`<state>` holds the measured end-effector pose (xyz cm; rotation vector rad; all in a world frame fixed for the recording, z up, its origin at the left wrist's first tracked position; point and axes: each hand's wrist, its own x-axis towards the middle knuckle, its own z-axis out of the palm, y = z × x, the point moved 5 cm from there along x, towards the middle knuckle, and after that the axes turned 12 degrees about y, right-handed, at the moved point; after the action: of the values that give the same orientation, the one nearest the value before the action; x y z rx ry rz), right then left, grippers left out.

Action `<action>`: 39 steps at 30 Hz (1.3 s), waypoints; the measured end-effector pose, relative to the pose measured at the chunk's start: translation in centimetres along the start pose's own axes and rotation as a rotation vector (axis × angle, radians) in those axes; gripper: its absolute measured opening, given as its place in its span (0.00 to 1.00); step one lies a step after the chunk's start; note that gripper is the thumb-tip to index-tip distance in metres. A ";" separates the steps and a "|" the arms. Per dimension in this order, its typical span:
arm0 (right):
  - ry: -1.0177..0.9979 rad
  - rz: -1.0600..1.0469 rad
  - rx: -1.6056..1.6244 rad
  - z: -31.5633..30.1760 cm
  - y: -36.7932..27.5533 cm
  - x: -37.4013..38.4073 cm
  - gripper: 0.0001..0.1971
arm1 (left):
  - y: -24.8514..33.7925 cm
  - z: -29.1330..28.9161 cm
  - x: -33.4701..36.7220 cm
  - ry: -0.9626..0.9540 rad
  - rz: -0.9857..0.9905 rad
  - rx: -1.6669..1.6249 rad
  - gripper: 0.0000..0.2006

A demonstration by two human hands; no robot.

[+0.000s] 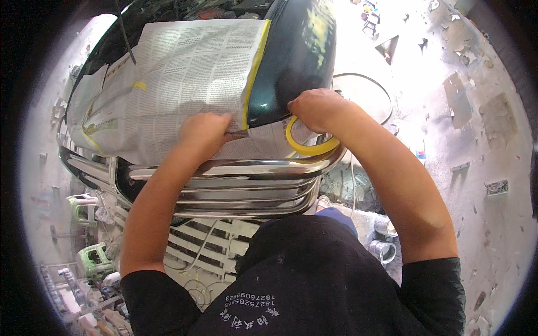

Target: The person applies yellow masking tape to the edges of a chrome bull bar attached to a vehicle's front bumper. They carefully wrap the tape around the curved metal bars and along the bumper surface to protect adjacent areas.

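Sheets of newspaper cover much of a dark, glossy vehicle front panel. A strip of yellow masking tape runs along the paper's right edge. At the paper's lower edge my left hand is closed, its fingertips turned down; what they pinch is hidden. To its right, at the lower corner of the bare panel, my right hand is closed on a roll of yellow masking tape. The roll hangs below my fingers, in front of another piece of newspaper.
Shiny metal bumper bars curve across just below my hands. Green and white stools stand at the lower left, beside a slatted pallet. Metal cans stand at the lower right. A thin hose loops over the stained floor.
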<state>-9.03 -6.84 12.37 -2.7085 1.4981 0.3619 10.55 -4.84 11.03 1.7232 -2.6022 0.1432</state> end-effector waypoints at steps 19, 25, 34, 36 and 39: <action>-0.002 -0.004 0.009 0.3 0.6 0.4 0.13 | -2.1 1.6 -0.7 0.056 -0.262 -0.360 0.09; -0.018 -0.060 -0.009 0.5 0.8 0.4 0.15 | -2.2 1.8 -1.3 -0.001 -0.346 -0.604 0.09; 0.122 -0.112 0.253 -2.8 1.5 -1.0 0.15 | -3.3 2.9 -2.5 -0.191 -0.553 -1.001 0.10; 0.198 -0.148 0.408 -4.5 1.4 -2.0 0.16 | -3.2 2.9 -2.7 -0.192 -0.598 -1.093 0.10; 0.425 -0.278 0.644 -5.9 1.1 -2.2 0.20 | -3.5 3.0 -2.5 -0.228 -0.591 -1.132 0.11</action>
<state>-9.95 -6.34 18.69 -2.4652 1.0127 -0.6298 14.85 -4.11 8.11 1.8482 -1.4843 -1.2801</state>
